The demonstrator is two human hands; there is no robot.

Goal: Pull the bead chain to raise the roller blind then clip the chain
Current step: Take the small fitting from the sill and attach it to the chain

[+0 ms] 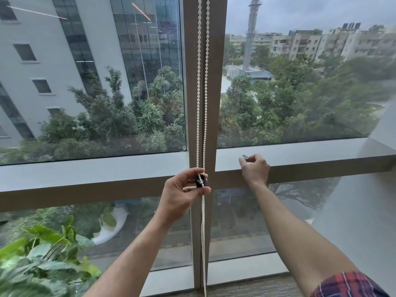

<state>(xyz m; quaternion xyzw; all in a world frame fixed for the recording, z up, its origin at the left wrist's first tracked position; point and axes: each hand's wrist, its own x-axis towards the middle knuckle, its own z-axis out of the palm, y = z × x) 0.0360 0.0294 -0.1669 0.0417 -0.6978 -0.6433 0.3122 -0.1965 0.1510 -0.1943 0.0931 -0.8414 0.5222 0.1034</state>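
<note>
A white bead chain [202, 86] hangs in two strands down the brown window mullion [216, 103] and on toward the floor. My left hand [182, 190] pinches both strands together with a small black clip [200, 181] at sill height. My right hand [255, 169] rests on the grey window ledge [310, 151] to the right, fingertips closed on a small dark round object [245, 156] whose nature I cannot tell. The roller blind itself is out of view above.
Large glass panes fill the view, with buildings and trees outside. A leafy green plant [42, 260] stands at the lower left, close to my left forearm. Grey carpet [257, 286] meets the window base.
</note>
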